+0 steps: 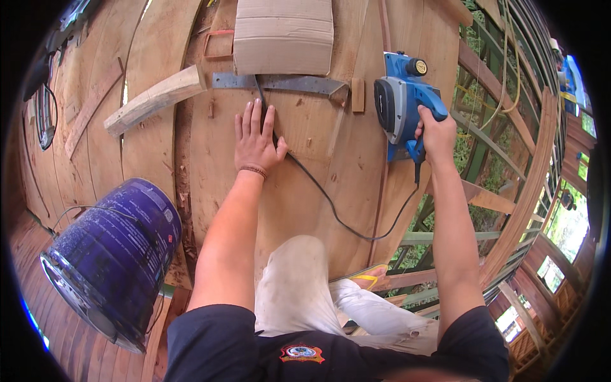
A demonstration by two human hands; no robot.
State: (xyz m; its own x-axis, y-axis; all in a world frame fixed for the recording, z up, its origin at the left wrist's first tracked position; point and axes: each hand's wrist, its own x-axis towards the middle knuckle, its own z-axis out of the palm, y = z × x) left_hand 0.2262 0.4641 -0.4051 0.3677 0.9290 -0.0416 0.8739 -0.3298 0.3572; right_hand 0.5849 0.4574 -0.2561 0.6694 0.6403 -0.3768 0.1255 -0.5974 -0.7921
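My right hand (439, 137) is wrapped round the rear handle of a blue electric hand planer (396, 105). The planer rests at the right side of the wooden boards (299, 226), its black knob at the far end. From its handle a black power cord (328, 196) loops across the boards and passes beside my left hand. My left hand (258, 141) lies flat with fingers stretched out, its thumb by the cord. Just beyond its fingertips are a grey metal strip (286, 82) and a sheet of cardboard (283, 38).
A purple bucket (114, 248) stands at the left. A curved wood piece (156, 100) and a thin strip (95, 108) lie at the far left. A small wood block (358, 95) sits near the planer. At the right the boards end above open framing (480, 153) with greenery below.
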